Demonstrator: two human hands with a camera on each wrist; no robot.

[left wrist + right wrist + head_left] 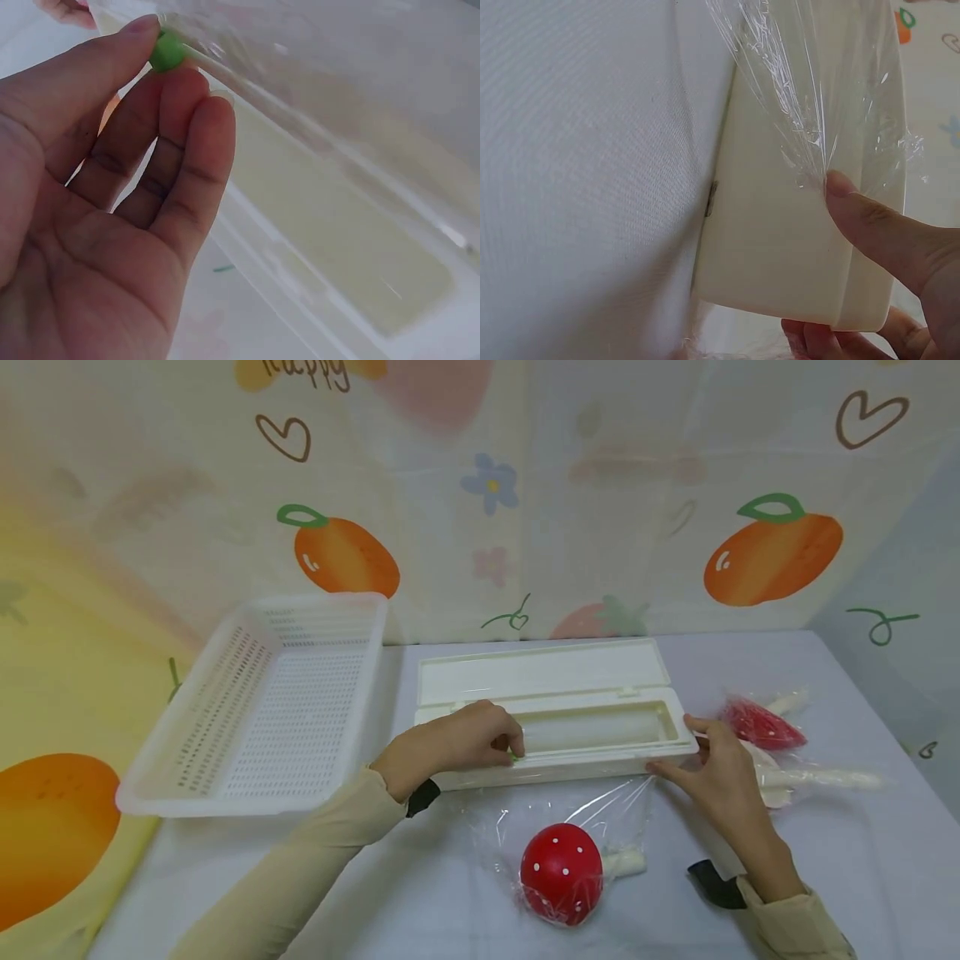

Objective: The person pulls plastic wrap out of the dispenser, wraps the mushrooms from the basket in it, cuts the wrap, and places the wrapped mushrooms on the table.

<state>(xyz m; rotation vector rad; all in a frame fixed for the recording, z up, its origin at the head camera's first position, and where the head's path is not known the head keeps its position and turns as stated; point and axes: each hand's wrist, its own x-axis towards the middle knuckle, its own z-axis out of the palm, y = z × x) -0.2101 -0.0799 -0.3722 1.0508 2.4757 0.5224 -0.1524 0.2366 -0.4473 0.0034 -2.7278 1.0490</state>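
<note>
A white cling film dispenser (555, 772) lies across the table with its hinged lid (540, 672) raised at the back. Between thumb and fingertips, my left hand (472, 735) pinches a small green slider knob (166, 54) at the dispenser's front edge. My right hand (716, 777) grips the right end, its thumb pressing the film (810, 112) against the box front while other fingers reach round the end. From there the clear film stretches toward me over a red mushroom-shaped piece (561, 868) with white dots and a pale stem, lying on its side.
A white perforated basket (217, 803) stands on the left. Right of the dispenser lie a film-wrapped red piece (761, 725) and a wrapped item with a long white handle (825, 778). A fruit-printed cloth (540, 552) hangs behind the table.
</note>
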